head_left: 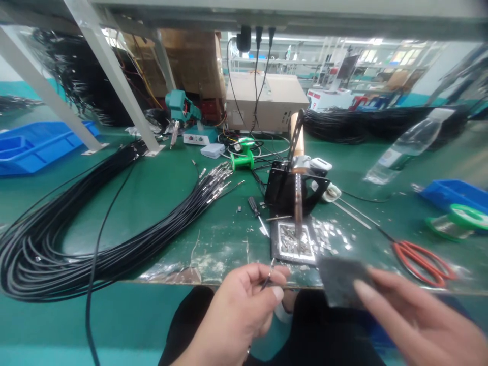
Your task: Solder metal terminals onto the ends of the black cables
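My left hand point(240, 310) is closed in a pinch at the bench's front edge, holding the tip of a thin black wire point(269, 277) between thumb and fingers. My right hand point(415, 320) grips a flat grey pad point(343, 282) by its lower right edge, just right of the left hand. Straight ahead a soldering iron point(297, 168) with a wooden handle rests tip-down in a black stand point(284, 190), above a black tray point(295, 244) of solder scraps.
A large bundle of black cables point(114, 218) loops across the left of the green bench. Red-handled scissors point(423, 259), a solder spool point(457, 218), blue bins point(34, 145), a tilted plastic bottle point(407, 145), a green spool point(242, 160) and cardboard boxes point(267, 101) stand around.
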Available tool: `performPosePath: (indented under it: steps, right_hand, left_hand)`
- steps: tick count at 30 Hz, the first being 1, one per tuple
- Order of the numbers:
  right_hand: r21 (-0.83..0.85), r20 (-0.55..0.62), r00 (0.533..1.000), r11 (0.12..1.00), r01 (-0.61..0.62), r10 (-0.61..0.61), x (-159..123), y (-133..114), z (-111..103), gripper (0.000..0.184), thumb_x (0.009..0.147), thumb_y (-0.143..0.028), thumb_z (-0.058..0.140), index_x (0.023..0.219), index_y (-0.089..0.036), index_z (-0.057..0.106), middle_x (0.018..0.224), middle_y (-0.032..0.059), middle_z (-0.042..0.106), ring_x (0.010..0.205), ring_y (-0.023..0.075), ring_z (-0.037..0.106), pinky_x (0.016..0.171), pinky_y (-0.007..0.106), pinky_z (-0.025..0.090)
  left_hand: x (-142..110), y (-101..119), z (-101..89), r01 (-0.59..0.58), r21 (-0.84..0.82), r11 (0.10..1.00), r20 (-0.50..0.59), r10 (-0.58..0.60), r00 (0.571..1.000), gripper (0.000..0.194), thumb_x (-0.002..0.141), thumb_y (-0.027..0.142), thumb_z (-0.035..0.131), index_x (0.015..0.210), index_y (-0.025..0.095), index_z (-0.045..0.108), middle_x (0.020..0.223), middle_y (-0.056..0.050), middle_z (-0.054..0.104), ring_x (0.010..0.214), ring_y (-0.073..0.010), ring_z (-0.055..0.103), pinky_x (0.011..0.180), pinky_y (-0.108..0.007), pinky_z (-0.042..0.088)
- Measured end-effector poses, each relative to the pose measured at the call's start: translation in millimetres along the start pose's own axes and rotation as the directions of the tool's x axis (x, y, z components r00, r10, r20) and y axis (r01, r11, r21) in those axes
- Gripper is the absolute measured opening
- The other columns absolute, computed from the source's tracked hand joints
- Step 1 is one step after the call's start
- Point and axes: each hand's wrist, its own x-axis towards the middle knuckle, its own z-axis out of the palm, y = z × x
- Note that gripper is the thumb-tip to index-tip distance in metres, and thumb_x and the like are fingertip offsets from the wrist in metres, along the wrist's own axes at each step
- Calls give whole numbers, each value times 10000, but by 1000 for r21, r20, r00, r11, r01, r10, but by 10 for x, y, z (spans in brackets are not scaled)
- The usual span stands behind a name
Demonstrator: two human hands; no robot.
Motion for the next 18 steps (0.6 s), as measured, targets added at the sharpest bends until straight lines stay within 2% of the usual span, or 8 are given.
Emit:
performPosePath:
  steps: [2, 3, 6, 9, 14, 16, 18]
  right_hand:
    - [174, 167, 984, 981, -90, 61, -87, -263, 144, 480, 702, -603, 766, 927, -181, 810, 799, 78, 800, 630, 259, 769, 526, 264, 631]
    - [223, 239, 968, 966, -131, 76, -112, -376, 214, 480, 718, -600, 757, 931, -175, 817, 795, 79, 798, 659, 257, 777, 568, 259, 642]
    - [312, 318, 945, 933, -181, 77, -133, -566, 380, 467, 770, -585, 746, 963, -164, 808, 858, 88, 803, 780, 250, 798, 645, 229, 645]
    - [328, 308, 948, 926, -187, 83, -118, -573, 463, 485, 806, -596, 729, 1024, -166, 781, 967, 101, 807, 866, 255, 797, 663, 236, 644]
    - [241, 263, 960, 956, -165, 99, -151, -520, 455, 494, 814, -595, 746, 1084, -181, 759, 944, 87, 807, 815, 248, 787, 551, 228, 590]
    - [204, 233, 969, 971, -129, 80, -196, -519, 436, 450, 839, -568, 742, 1094, -198, 762, 921, 64, 807, 754, 219, 776, 544, 219, 576]
    - [168, 174, 985, 985, -26, -4, -248, -531, 429, 382, 864, -537, 727, 1060, -213, 775, 865, 37, 800, 683, 192, 757, 533, 214, 570]
  left_hand:
    - [16, 11, 39, -1, -7, 1000, 2, 1, 1000, 244, 817, 248, 741, 973, 121, 605, 712, 50, 522, 459, -5, 230, 483, -256, 126]
    - [21, 14, 51, -5, -11, 1000, 4, 5, 1000, 248, 818, 243, 741, 983, 119, 603, 701, 54, 518, 454, -4, 230, 481, -255, 127]
    - [27, 18, 59, -22, -27, 999, -13, 22, 1000, 277, 825, 242, 747, 1019, 118, 594, 699, 55, 528, 451, -3, 236, 474, -248, 131]
    - [14, 19, 44, -76, -30, 997, -42, 75, 996, 273, 849, 261, 753, 1029, 124, 601, 757, 37, 556, 474, -3, 251, 475, -232, 148]
    - [-37, -4, 41, -150, 8, 989, -53, 150, 987, 228, 893, 248, 726, 1074, 151, 628, 1143, -84, 683, 484, 16, 298, 472, -210, 197]
    - [-66, -16, 60, -179, 26, 984, -46, 180, 983, 194, 898, 241, 730, 1061, 167, 656, 1347, -107, 642, 492, 26, 331, 463, -193, 235]
    - [-96, -32, 84, -210, 54, 976, -41, 212, 976, 153, 894, 224, 737, 1029, 173, 686, 1487, -109, 577, 547, 9, 458, 484, -178, 331]
